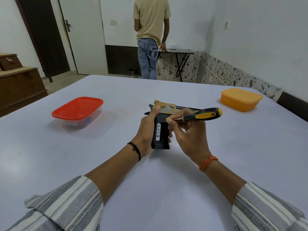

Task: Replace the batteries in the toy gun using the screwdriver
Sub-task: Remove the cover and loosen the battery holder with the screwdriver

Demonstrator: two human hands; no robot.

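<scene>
Both hands work mid-bench: left hand [147, 130] grips the toy gun [160, 129], its grip compartment showing one battery [158, 132]; right hand [188, 130] holds the screwdriver [202, 114] beside it.

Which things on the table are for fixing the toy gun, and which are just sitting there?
For the job: toy gun, battery in its open grip, screwdriver, both hands: left, right.

Just sitting: red-lidded box, orange box.

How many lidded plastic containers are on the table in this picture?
2. The red-lidded clear container sits to the left of the hands; the orange container sits at the far right of the table. None seem hidden.
</scene>
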